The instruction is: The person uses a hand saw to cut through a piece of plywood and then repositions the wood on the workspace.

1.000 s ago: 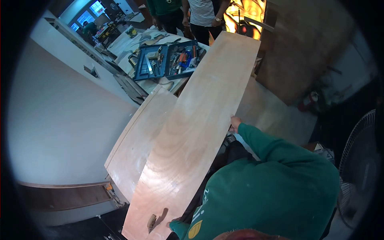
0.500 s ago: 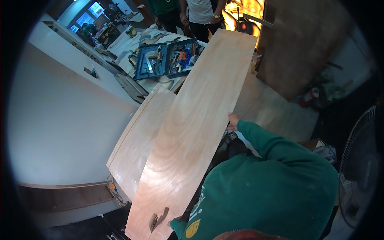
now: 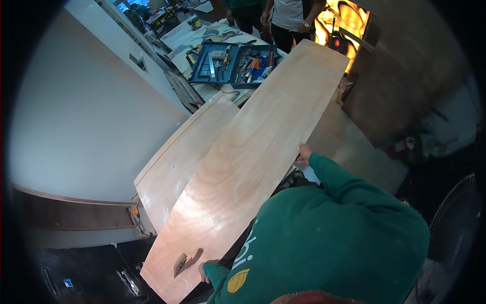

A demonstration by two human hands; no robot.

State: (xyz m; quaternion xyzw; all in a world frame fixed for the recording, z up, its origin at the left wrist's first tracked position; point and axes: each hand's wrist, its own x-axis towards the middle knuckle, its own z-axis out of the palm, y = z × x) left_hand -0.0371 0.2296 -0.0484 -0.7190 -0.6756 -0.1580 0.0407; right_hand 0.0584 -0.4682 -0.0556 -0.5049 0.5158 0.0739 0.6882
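Observation:
A long, pale plywood panel [image 3: 253, 137] runs slantwise through the view, from lower left to the far right. My left hand [image 3: 204, 272] holds its near right edge close to the bottom end; most of its fingers are hidden. Farther up the same edge, my right hand [image 3: 304, 153] grips the panel with the fingers curled at its side. A small wooden piece like a handle [image 3: 179, 263] stands on the panel near the left hand and casts a shadow. Under and left of it is a second wooden panel [image 3: 169, 175] with a raised edge strip.
An open blue toolbox [image 3: 212, 61] full of hand tools lies on a cluttered worktable [image 3: 177, 38] at the back. Two people [image 3: 288, 20] stand beyond it. A brown board [image 3: 410, 66] leans at right, by a glowing patterned panel [image 3: 341, 25]. A fan [image 3: 450, 213] stands at right.
The view has shifted, so the far end of the panel and the toolbox sit farther right. Both hands keep their places along the panel's edge.

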